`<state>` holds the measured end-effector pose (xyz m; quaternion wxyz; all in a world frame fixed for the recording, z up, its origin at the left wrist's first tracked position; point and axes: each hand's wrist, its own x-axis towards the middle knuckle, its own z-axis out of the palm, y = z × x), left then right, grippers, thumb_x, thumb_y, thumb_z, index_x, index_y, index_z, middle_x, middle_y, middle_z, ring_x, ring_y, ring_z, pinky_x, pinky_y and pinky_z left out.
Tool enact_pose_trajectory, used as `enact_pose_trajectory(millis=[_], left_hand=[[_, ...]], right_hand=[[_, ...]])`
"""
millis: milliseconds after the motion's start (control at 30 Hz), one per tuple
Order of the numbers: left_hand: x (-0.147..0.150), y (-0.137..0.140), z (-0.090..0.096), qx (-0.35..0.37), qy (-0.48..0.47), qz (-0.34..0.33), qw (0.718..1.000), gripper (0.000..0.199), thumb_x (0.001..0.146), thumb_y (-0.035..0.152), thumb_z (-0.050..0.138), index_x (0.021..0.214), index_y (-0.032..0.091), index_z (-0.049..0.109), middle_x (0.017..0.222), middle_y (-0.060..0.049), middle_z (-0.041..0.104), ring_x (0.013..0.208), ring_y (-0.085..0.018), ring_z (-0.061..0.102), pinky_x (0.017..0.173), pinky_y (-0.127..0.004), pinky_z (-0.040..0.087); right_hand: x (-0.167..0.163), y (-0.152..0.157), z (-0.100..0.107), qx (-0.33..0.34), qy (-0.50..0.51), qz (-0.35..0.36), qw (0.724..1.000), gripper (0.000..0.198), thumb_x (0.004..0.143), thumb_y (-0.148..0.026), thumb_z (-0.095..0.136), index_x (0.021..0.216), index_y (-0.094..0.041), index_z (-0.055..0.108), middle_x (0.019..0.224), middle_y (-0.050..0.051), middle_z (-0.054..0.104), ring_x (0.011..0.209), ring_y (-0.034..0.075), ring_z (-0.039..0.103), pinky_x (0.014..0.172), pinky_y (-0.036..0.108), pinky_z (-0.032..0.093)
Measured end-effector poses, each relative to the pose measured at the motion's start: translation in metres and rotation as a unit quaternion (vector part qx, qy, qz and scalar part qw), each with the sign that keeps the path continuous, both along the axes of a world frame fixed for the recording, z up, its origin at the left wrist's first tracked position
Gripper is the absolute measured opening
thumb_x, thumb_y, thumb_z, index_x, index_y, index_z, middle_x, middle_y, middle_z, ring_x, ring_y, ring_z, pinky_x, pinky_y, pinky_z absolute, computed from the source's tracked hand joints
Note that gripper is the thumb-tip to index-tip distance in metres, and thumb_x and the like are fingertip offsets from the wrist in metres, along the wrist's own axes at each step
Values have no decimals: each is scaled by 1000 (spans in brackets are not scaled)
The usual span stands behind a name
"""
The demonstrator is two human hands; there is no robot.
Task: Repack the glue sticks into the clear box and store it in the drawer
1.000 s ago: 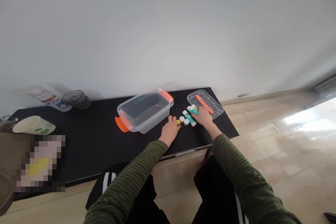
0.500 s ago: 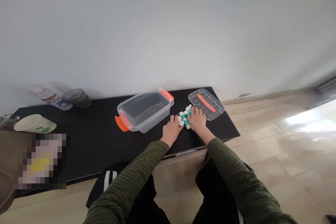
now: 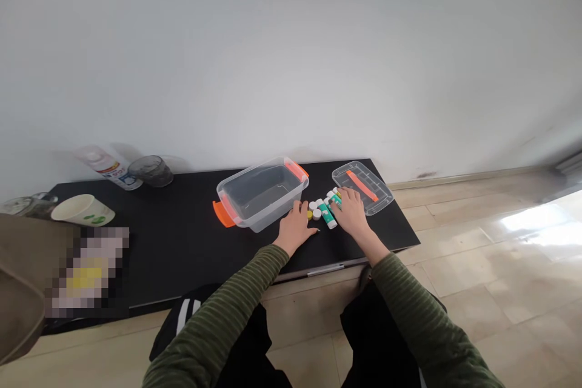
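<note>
Wht cup (image 3: 86, 212) nr gry glass (image 3: 153, 171)

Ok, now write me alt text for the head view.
A person's right grip is over green-and-white tubes, and the left grip curls beside small round white and yellow pieces on a black tabletop. To the left stands a clear open box with orange latches; to the right lies a clear lid with an orange handle.

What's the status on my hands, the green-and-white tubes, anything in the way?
Left hand beside white round pieces. Right hand over green-and-white tubes. Open box to their left, detached lid right; no obstruction visible.
</note>
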<state>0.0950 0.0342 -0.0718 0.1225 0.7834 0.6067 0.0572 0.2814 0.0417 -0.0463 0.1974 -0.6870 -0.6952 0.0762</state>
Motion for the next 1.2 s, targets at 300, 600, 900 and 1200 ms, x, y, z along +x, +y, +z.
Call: enact_pose_trajectory(millis=[300,600,900,1200], left_hand=[[-36,-18,25,-37,-62,-10,997,31,87,37,62,114,21,59,116,-9,63,104,-26,65,80,-34,50],[-73,-63,94,-376,-298,-218,850,29,68,48,79,85,24,74,82,-5,72,74,-21,67,66,-30,52],[-58,-39,90,-396,-561,-77,723,83,67,93,-14,35,28,26,32,-2,19,33,-11,23,36,-29,23],[-32,-14,63,-359,-499,19,788,79,71,86,-21,42,27,24,36,-1,21,35,-12,24,40,-29,22]], right_hand=[[-2,-20,24,-51,31,146,987,30,94,-18,45,118,-20,64,117,10,67,114,24,58,94,35,46],[-8,-57,62,-439,144,433,774,21,77,-27,74,96,-18,74,80,0,71,71,14,63,64,22,44],[-9,-45,65,-335,528,369,688,89,80,-89,-3,42,-23,41,36,-2,27,38,10,27,43,28,23],[-8,-16,33,-339,350,141,862,89,90,-71,-16,44,-22,42,39,3,36,41,12,37,47,26,31]])
